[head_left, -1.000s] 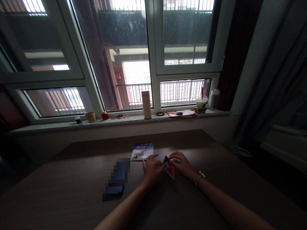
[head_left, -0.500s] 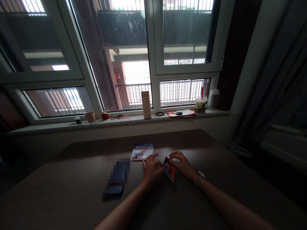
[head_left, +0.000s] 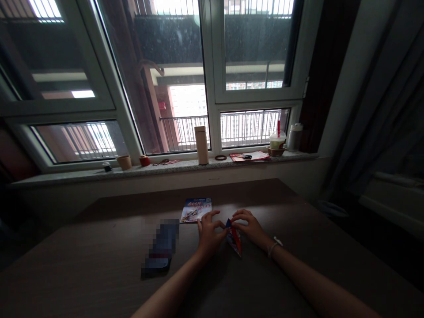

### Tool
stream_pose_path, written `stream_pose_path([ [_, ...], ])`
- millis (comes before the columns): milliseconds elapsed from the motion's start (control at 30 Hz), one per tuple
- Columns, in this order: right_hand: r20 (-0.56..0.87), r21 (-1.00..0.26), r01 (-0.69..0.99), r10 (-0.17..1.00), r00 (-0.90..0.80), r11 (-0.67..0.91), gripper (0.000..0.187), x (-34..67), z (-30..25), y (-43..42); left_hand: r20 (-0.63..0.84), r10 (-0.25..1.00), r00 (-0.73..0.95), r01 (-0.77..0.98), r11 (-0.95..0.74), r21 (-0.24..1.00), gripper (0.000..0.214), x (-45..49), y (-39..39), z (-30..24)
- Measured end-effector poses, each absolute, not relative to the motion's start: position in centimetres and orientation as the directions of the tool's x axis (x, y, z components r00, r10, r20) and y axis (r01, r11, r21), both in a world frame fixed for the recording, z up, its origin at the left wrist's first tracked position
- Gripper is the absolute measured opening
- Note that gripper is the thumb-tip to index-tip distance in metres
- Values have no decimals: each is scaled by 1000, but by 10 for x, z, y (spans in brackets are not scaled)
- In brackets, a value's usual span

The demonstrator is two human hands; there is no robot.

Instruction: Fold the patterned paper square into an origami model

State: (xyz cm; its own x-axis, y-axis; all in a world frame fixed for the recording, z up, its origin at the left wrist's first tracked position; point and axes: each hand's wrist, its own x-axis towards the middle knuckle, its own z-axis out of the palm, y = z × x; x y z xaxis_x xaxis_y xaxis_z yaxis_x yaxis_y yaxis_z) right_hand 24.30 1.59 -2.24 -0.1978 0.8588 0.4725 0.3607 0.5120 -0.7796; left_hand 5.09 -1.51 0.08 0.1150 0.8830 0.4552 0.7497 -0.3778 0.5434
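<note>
A small folded piece of red and blue printed paper (head_left: 234, 240) lies on the dark wooden table (head_left: 99, 265) between my hands. My left hand (head_left: 209, 234) pinches its left upper edge with curled fingers. My right hand (head_left: 249, 226) pinches the top corner from the right, fingers bent; a pale band sits on that wrist. Both hands rest on the table.
A colourful booklet (head_left: 196, 209) lies just beyond my left hand. A dark phone-like object (head_left: 162, 247) lies to the left. The window sill holds a tall beige flask (head_left: 202, 145), cups, a drink cup (head_left: 277, 141), scissors on red paper (head_left: 249, 156). Curtains hang at the right.
The folded paper has become narrower as its sides came together. My hands have shifted slightly closer at its top corner.
</note>
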Motion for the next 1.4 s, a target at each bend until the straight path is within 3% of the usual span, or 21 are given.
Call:
stream_pose_path([
  [633,498,-778,339,848,-181,529,15,237,-16,13,471,874,120,740,-395,545,11,56,-17,4],
  [1100,514,-774,344,845,-148,531,25,234,-17,15,476,871,123,732,-404,549,10,57,-14,2],
  [1400,485,-750,416,855,-183,514,24,241,-21,16,490,869,73,743,-375,554,8,55,-11,-4],
])
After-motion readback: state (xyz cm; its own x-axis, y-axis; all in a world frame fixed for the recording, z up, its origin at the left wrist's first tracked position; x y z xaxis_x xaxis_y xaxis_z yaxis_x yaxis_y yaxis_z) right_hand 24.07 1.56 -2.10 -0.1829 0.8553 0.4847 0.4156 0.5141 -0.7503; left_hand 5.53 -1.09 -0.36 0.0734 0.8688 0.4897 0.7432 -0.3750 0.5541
